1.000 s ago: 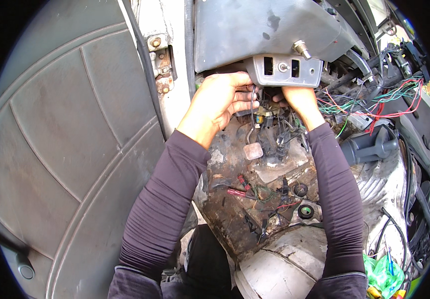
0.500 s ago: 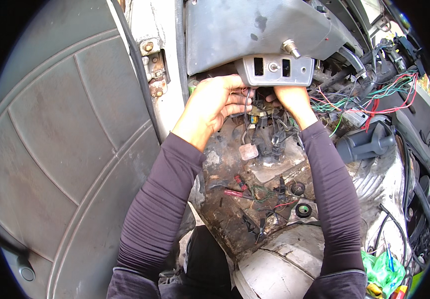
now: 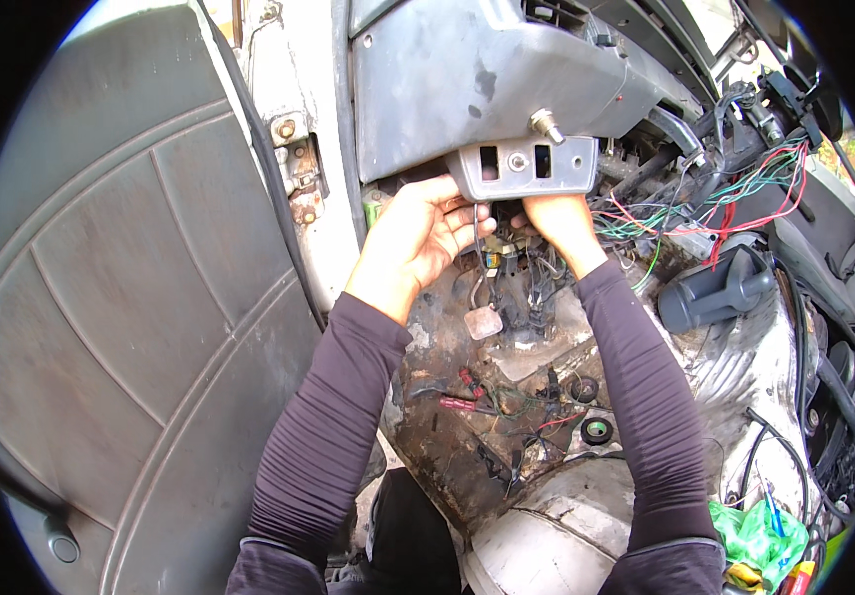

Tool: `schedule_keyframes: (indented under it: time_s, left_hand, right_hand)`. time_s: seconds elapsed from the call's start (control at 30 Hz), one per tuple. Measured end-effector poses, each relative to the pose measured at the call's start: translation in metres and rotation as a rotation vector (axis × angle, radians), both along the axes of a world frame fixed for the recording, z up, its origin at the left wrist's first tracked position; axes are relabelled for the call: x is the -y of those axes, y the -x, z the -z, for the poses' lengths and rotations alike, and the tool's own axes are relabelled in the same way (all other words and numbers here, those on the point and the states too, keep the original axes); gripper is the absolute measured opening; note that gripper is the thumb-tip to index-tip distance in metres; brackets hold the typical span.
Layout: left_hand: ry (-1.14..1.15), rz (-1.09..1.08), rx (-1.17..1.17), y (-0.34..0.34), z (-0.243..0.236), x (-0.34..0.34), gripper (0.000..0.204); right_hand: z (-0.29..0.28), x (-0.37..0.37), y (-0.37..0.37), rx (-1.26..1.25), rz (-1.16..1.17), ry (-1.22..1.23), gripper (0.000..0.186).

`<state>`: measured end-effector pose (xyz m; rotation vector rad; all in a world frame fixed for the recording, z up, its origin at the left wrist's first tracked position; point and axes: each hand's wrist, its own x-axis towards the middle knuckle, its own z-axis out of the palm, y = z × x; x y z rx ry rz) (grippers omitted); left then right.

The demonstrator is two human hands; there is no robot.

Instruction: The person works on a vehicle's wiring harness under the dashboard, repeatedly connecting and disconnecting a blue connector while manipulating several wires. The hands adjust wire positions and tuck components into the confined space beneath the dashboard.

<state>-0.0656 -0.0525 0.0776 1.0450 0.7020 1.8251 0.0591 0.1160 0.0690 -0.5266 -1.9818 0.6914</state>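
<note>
A grey switch panel (image 3: 529, 178) hangs under the dashboard (image 3: 437, 94), with rectangular openings and a small metal toggle in its face. My left hand (image 3: 413, 236) is at its left lower corner, upper fingers partly behind it, the others curled beside a thin black wire. Those fingers look closed, but what they hold is hidden. From below, my right hand (image 3: 564, 223) reaches up behind the panel's lower edge; most of its fingers are out of sight. Beneath the hands are a pedal (image 3: 483, 321) with a worn square pad and tangled wiring (image 3: 537, 273).
Left stands a grey door panel (image 3: 140, 297). Loose red and green wires (image 3: 745, 203) run at the right, above a dark grey plastic jug (image 3: 710, 296). A tape roll (image 3: 596, 430), a red-handled tool (image 3: 462, 405) and wire scraps lie on the dirty floor. A green bag (image 3: 760, 535) is lower right.
The view has shifted, so the panel and dashboard appear lower and farther left. Both hands stay at the panel; the left hand's visible fingers have drawn slightly closer together.
</note>
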Motion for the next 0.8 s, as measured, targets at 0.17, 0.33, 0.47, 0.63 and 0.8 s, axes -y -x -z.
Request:
schedule_keyframes:
  time_s: [0.17,0.33,0.47,0.63,0.8]
  left_hand:
    - [-0.054,0.008,0.055,0.000,-0.003,-0.005,0.021]
    - [-0.050,-0.013,0.071,-0.001,-0.004,-0.007,0.021]
    - [-0.020,-0.006,0.053,0.000,-0.004,-0.006,0.021]
    - [0.021,-0.003,-0.011,0.001,-0.006,-0.003,0.022]
    - [0.041,-0.145,-0.216,0.000,-0.011,0.008,0.023]
  right_hand:
    - [0.006,-0.012,0.007,-0.001,0.053,-0.137,0.026]
    - [0.009,-0.016,0.011,-0.014,0.103,-0.237,0.026]
    - [0.002,-0.005,0.004,0.031,0.048,-0.124,0.025]
    - [-0.003,0.007,0.000,0.028,0.047,-0.039,0.025]
    - [0.002,0.000,0.003,-0.010,0.051,-0.103,0.024]
